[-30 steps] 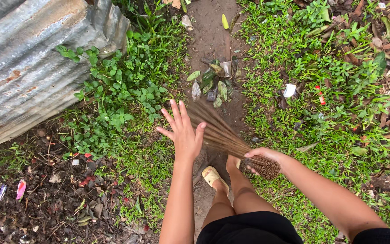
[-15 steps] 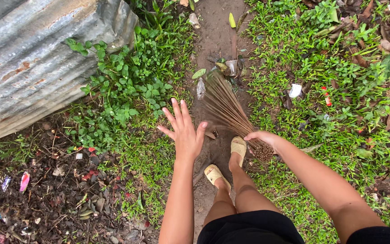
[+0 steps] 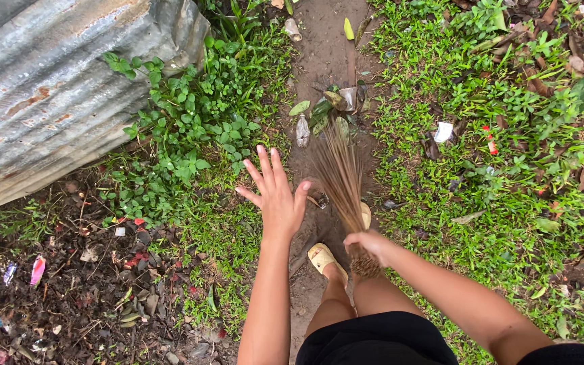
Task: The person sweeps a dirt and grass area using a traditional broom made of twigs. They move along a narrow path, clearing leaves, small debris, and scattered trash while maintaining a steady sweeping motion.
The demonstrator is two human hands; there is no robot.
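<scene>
My right hand (image 3: 368, 245) grips the bound end of a brown stick broom (image 3: 341, 177). The broom's thin bristles fan forward along a narrow dirt path (image 3: 319, 54) toward a small pile of fallen leaves (image 3: 326, 111). My left hand (image 3: 275, 192) is held out over the path's left edge with its fingers spread and nothing in it. Below the hands are my legs in black shorts and my feet in pale sandals (image 3: 321, 258) on the dirt.
A corrugated metal sheet (image 3: 55, 94) lies at the upper left, bordered by leafy weeds (image 3: 190, 122). Grass with scattered litter (image 3: 444, 132) fills the right side. Dark soil with dry leaves and bits of wrapper (image 3: 37, 270) covers the lower left.
The broom has swung from pointing left across the path to pointing straight ahead toward the leaf pile. My right foot has stepped forward. The left hand stays spread.
</scene>
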